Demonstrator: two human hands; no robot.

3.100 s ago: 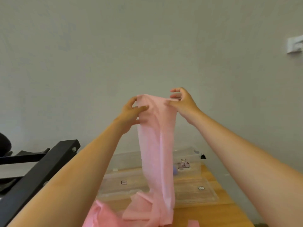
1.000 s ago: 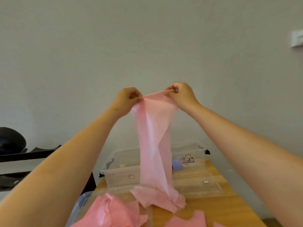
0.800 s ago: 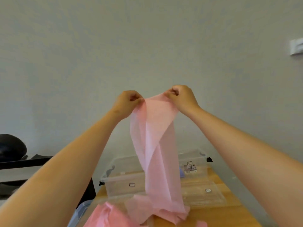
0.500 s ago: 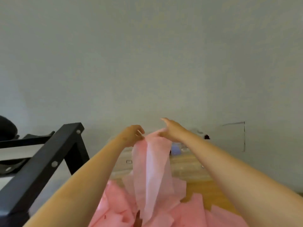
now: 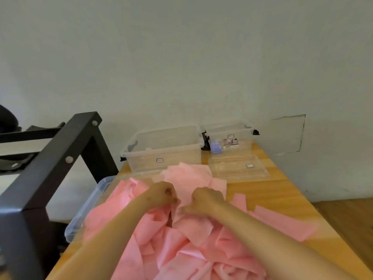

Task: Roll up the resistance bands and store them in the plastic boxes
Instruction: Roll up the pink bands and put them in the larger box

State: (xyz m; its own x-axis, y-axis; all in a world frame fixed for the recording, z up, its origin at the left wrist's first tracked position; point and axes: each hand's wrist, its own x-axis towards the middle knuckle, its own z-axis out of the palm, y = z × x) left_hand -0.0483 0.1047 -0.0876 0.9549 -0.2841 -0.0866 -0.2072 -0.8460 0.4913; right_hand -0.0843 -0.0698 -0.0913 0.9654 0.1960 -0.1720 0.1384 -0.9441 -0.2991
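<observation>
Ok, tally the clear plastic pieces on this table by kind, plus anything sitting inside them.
Open clear boxes: 2, left box and right box.
Flat clear lids or trays: 2, front lid before the right box, side lid under the pink bands.
Lilac item in the right box: 1.
Total: 5.

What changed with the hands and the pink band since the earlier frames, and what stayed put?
The left hand and right hand came down from mid-air, laying the pink band over the pink pile on the table. Both keep pinching its end. The clear boxes stayed put.
</observation>
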